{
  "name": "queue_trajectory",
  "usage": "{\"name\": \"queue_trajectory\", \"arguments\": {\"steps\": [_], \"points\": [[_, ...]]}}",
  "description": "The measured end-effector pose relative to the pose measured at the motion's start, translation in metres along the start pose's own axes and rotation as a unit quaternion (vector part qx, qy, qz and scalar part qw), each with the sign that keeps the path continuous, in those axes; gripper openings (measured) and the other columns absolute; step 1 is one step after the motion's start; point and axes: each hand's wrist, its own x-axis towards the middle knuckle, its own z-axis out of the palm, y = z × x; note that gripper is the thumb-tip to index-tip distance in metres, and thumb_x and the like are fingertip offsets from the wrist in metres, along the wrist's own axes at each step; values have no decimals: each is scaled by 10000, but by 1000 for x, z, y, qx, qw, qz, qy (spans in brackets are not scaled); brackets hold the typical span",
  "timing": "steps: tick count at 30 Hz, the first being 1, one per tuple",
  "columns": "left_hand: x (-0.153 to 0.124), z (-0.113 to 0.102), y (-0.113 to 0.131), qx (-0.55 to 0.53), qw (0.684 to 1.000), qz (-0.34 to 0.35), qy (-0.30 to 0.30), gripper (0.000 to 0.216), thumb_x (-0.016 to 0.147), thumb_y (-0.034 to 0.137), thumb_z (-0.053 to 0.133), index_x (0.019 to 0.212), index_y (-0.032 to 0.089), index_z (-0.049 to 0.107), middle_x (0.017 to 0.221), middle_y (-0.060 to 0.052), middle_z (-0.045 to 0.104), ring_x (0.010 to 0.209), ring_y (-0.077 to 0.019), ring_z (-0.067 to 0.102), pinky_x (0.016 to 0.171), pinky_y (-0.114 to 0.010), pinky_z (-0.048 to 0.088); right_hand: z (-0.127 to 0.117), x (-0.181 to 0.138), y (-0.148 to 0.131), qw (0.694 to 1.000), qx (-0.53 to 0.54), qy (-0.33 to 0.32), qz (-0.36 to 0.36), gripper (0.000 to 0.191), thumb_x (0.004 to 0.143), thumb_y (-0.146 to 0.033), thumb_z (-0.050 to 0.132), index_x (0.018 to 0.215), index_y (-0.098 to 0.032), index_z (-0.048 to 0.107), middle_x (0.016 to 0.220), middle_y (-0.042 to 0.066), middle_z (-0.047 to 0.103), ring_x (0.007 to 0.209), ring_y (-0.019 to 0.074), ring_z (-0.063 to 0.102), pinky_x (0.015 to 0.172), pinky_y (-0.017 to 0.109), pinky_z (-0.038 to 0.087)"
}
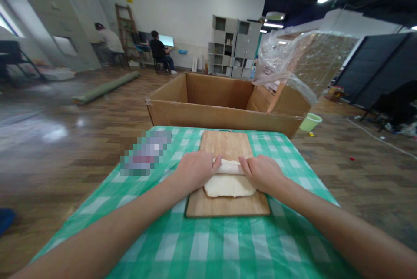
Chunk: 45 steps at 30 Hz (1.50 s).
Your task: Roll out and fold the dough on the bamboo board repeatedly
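Note:
A flattened piece of pale dough (230,186) lies on a wooden cutting board (224,145). Across the upper part of the dough rests a short white rolling pin (230,167), its ends hidden in my hands. My left hand (199,167) is closed round the pin's left end, thumb pointing inward. At the right end my right hand (260,170) is wrapped round it in the same way. Dough also shows just beyond the pin, between the two hands.
The board lies on a table with a green-and-white checked cloth (202,244). A pixelated item (146,153) is at the cloth's far left. Behind the table stands a big open cardboard box (224,116), with a light green bin (311,121) to its right. Two people sit in the background.

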Motion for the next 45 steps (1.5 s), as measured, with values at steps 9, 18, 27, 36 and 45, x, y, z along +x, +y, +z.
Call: {"name": "queue_trajectory", "arguments": {"steps": [9, 18, 27, 36, 45], "points": [[18, 7, -14, 19, 989, 115, 93, 468, 1088, 448, 255, 1077, 163, 627, 1058, -127, 648, 935, -261, 640, 741, -364, 490, 5, 21, -4, 999, -9, 45, -18, 692, 1100, -470, 138, 979, -187, 758, 1046, 140, 774, 922, 270, 729, 745, 349, 478], [0, 3, -14, -10, 993, 101, 61, 543, 1070, 549, 240, 1125, 159, 614, 1072, -133, 657, 946, -277, 648, 780, -385, 489, 12, -17, -8, 993, -26, 90, -78, 476, 1110, -440, 242, 1060, -199, 650, 1072, 121, 693, 998, 283, 643, 825, 385, 467], [-4, -10, -8, -23, 983, 184, 17, 581, 978, 675, 411, 1179, 173, 623, 1115, -138, 682, 946, -298, 678, 765, -387, 515, 16, -45, -13, 989, -8, 120, -91, 371, 1091, -445, 350, 1091, -185, 615, 1119, 135, 665, 1083, 298, 579, 932, 422, 444], [-5, -2, -9, -8, 984, 167, 59, 581, 1035, 633, 293, 1171, 174, 622, 1158, -137, 651, 910, -264, 673, 660, -341, 499, 2, -9, -5, 999, -9, 14, -52, 707, 1100, -494, 82, 980, -206, 716, 999, 120, 756, 887, 250, 710, 735, 338, 441], [11, 8, -16, 14, 994, 85, 61, 467, 1090, 420, 249, 1142, 165, 636, 1166, -159, 645, 1096, -285, 621, 827, -376, 512, 4, 38, 4, 999, 3, 8, -38, 810, 1076, -590, 114, 990, -137, 780, 1043, 183, 777, 1079, 280, 697, 908, 349, 461]]}}
